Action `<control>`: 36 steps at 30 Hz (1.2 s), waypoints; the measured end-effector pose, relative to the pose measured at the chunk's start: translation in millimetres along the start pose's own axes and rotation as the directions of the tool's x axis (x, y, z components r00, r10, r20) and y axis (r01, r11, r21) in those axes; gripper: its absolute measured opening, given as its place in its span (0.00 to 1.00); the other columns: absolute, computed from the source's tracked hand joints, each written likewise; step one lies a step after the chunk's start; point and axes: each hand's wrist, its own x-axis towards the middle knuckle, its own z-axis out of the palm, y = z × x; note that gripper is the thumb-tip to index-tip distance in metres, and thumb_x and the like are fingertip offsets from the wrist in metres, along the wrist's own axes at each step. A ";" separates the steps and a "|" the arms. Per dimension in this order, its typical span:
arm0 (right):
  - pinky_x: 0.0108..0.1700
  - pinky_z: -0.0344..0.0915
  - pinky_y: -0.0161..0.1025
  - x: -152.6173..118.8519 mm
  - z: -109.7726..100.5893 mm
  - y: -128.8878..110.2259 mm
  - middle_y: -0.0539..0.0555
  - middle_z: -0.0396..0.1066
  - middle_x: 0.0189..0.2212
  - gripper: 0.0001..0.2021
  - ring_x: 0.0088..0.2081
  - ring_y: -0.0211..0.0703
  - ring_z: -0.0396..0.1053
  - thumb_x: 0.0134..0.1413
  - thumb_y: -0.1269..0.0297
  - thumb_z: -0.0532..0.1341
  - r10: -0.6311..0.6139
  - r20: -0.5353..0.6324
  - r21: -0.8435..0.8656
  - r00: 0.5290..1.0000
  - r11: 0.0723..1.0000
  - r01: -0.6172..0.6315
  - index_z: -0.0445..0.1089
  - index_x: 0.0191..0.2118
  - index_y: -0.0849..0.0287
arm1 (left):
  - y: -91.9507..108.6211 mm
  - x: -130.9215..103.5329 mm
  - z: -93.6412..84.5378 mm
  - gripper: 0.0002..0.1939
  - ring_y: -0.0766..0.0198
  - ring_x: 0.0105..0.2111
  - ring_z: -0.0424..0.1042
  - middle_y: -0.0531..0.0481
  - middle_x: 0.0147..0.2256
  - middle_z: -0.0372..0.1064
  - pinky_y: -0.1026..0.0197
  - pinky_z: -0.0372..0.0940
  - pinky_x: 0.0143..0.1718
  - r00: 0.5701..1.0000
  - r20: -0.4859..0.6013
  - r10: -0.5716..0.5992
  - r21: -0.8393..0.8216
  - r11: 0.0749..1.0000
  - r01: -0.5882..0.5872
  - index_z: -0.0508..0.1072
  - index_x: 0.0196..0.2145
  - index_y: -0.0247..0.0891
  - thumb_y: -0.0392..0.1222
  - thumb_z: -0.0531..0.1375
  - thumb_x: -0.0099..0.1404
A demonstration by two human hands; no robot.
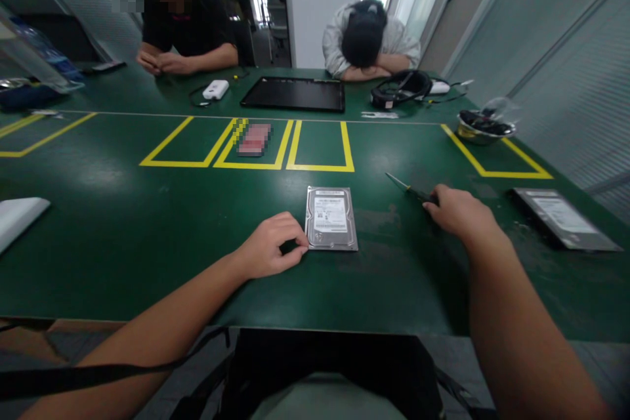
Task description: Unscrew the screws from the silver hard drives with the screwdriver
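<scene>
Hard drive [331, 218] just right of left hand [273, 245], fingertips pinching its near corner; label print illegible. Right hand [457, 210] grips screwdriver [412, 191].

My table [147, 243] is green, with yellow lines [319, 168] that make box shapes. My hard drive [331, 236] is silver with a white label [329, 213]. My screwdriver [407, 188] has a black handle [421, 196] and a bit of yellow. I see a black screen [295, 93] and a black shirt [204, 26].
</scene>
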 end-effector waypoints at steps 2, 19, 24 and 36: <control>0.38 0.65 0.49 -1.0 -2.0 0.8 0.68 0.73 0.44 0.18 0.44 0.61 0.73 0.61 0.53 0.53 0.012 -0.066 0.074 0.998 0.997 -0.007 0.68 0.49 0.60 | 0.6 0.1 -0.4 0.04 0.63 0.32 0.68 0.50 0.30 0.73 0.58 0.62 0.38 1.000 0.003 0.000 0.009 1.000 0.000 0.73 0.32 0.37 0.34 0.58 0.63; 0.24 0.59 0.34 -33.7 -15.2 -52.5 0.54 0.76 0.37 0.11 0.22 0.33 0.62 0.59 0.54 0.60 0.159 -0.637 0.763 0.754 -0.003 0.646 0.67 0.41 0.55 | -0.6 -1.8 1.1 0.03 0.63 0.33 0.69 0.51 0.30 0.73 0.58 0.63 0.39 0.998 0.010 -0.057 0.000 0.998 0.057 0.74 0.33 0.37 0.35 0.60 0.60; 0.22 0.62 0.35 -57.7 -18.9 -81.7 0.49 0.74 0.33 0.15 0.20 0.34 0.63 0.61 0.54 0.60 -0.024 -0.713 0.701 0.701 -0.018 0.713 0.62 0.51 0.49 | -1.0 -1.8 1.7 0.02 0.63 0.32 0.69 0.51 0.30 0.73 0.59 0.63 0.39 0.997 0.006 -0.082 -0.008 0.997 0.082 0.73 0.32 0.37 0.35 0.60 0.60; 0.39 0.73 0.40 -83.7 -28.9 -141.7 0.53 0.69 0.46 0.15 0.37 0.39 0.73 0.62 0.58 0.60 -0.349 -0.838 0.460 0.420 -0.039 0.887 0.62 0.53 0.50 | -3.5 -0.5 1.4 0.02 0.64 0.32 0.68 0.53 0.29 0.71 0.60 0.63 0.38 0.991 0.020 -0.135 -0.053 0.989 0.136 0.72 0.31 0.37 0.36 0.62 0.58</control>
